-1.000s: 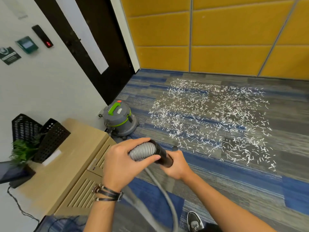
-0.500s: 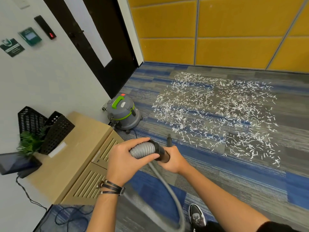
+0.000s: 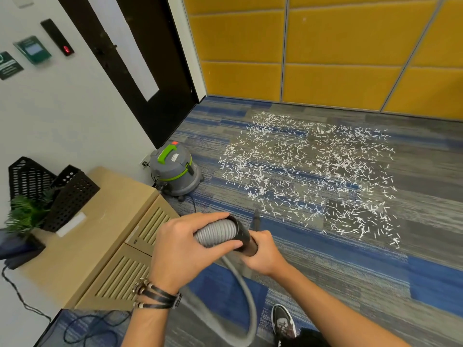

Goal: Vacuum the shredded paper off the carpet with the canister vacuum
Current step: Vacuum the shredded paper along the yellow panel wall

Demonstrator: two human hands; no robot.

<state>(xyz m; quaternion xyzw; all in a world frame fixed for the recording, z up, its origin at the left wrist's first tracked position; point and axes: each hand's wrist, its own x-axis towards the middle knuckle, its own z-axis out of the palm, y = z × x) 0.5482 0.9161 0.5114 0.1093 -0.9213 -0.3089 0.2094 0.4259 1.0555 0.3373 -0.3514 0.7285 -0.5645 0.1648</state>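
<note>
- The grey and blue striped carpet [image 3: 363,271] looks as messy as it did a second ago. No spot has been cleaned yet.
- The white shredded paper [image 3: 313,176] lies in the same wide patch, in the middle of the floor and out toward the far right. No bits have gone.
- The light wooden desk [image 3: 100,221] on the left has slid a little in the view. That is because the head turned, not because the desk moved.
- The grey and green canister vacuum [image 3: 175,171] has stayed on the floor by the dark door, just left of the paper.
- The grey ribbed hose [image 3: 218,234] loops from the near floor up to both hands, as before.
- The left hand [image 3: 180,251] keeps its fingers and thumb wrapped round the end of the hose.
- The right hand [image 3: 263,254] keeps gripping the black plastic tube [image 3: 246,242] that joins the hose.
- The black and white shoe [image 3: 283,321] shows more now, so the person has likely stepped closer.
- A thin dark tip [image 3: 256,217] pokes out past the right hand, near the close edge of the paper. It is blurry, so I cannot tell if it touches the carpet.
- So the sucking up has not started. The tip probably needs to go into the nearest paper next.
</note>
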